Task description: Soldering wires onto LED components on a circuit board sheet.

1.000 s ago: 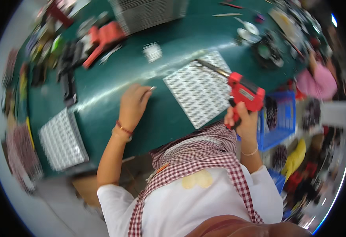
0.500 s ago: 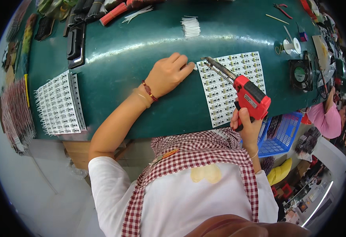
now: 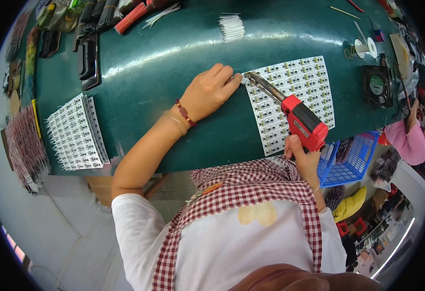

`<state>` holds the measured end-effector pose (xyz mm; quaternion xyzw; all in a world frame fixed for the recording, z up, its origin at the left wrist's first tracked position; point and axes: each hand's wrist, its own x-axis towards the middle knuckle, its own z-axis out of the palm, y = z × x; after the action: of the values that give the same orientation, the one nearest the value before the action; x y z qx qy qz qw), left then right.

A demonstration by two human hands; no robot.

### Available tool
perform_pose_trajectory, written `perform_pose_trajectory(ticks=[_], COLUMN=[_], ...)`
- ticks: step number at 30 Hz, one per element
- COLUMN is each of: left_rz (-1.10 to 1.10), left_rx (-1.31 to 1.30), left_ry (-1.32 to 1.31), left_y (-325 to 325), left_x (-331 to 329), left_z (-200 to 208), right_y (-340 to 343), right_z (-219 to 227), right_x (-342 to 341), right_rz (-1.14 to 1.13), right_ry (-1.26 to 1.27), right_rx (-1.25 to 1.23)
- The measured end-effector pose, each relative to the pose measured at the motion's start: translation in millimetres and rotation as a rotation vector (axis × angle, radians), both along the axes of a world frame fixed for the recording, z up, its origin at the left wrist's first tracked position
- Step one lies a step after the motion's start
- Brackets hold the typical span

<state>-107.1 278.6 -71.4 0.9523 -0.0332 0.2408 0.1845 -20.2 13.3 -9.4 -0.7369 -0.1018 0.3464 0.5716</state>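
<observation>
Green counter spreads before us; our left hand, fingers pinching small white piece at far left corner of circuit-board sheet; our right hand, fingers wrapped round red soldering gun, tip over same corner, contact we cannot tell; farther out, board stack left, white wire bundle beyond, blue crate off counter's right.

- Table: deep green
- Soldering gun: red and black
- Board sheet at the table's near edge: white, dark-speckled rows
- Apron: burgundy-and-white check
- Crate: blue
</observation>
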Motion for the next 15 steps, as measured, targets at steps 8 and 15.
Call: perform_pose_trajectory(ticks=[8, 15], left_rz=[0.000, 0.001], left_rx=[-0.017, -0.022], left_ry=[0.020, 0.015], left_y=[0.2, 0.4], left_x=[0.1, 0.5], left_z=[0.3, -1.5], right_y=[1.8, 10.3], right_z=[-0.4, 13.6], right_x=[-0.3, 0.2], right_rz=[-0.003, -0.066], right_ry=[-0.010, 0.092], right_rx=[-0.025, 0.087])
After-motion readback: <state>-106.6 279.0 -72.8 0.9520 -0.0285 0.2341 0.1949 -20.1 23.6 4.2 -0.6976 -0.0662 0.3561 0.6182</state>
